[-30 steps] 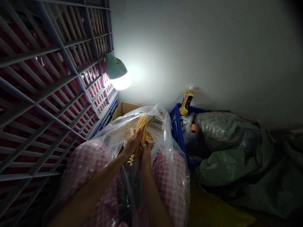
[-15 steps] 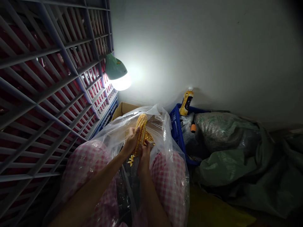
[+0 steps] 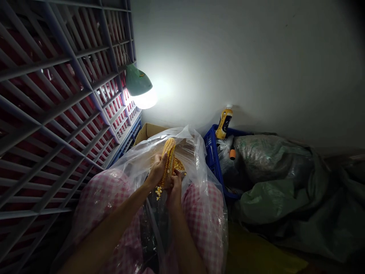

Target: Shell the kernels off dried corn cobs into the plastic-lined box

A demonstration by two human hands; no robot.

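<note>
A yellow corn cob (image 3: 169, 156) stands nearly upright between my two hands, over a clear plastic bag (image 3: 196, 167) spread across my lap. My left hand (image 3: 156, 172) is wrapped round the cob's middle from the left. My right hand (image 3: 174, 186) grips its lower end. Loose kernels (image 3: 157, 192) hang just under my left hand, and more kernels (image 3: 179, 164) lie inside the bag behind the cob. My knees in pink checked cloth (image 3: 105, 198) sit under the plastic.
A tall stack of grey crates (image 3: 62, 95) fills the left. A lit green lamp (image 3: 139, 85) hangs by the wall. A cardboard box (image 3: 148, 131) lies behind the bag. A blue crate (image 3: 212, 152) with a yellow bottle (image 3: 224, 122) and green sacks (image 3: 285, 182) are on the right.
The cob has dropped slightly and tilted a little left in my hands. Both hands keep their grip, and kernels still hang below my left hand.
</note>
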